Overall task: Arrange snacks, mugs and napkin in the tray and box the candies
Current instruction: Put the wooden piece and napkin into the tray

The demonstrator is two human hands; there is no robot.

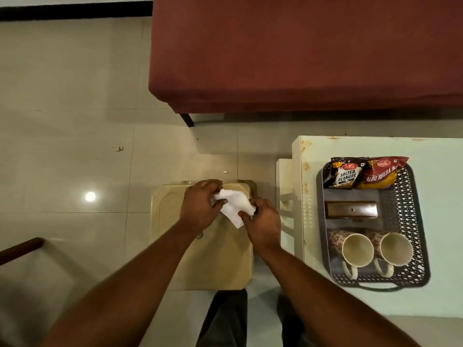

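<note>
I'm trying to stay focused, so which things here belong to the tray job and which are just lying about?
Job: white napkin, pinched by left hand and right hand; grey tray; salted peanuts packet; aloo bhujia packet; two patterned mugs; brown box.
Lying about: beige plastic stool; red bench; small white scrap on floor.

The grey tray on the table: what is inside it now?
Inside the grey tray: a peanuts packet and a bhujia packet at the far end, a brown box in the middle, two mugs at the near end. What the box holds is hidden.
</note>
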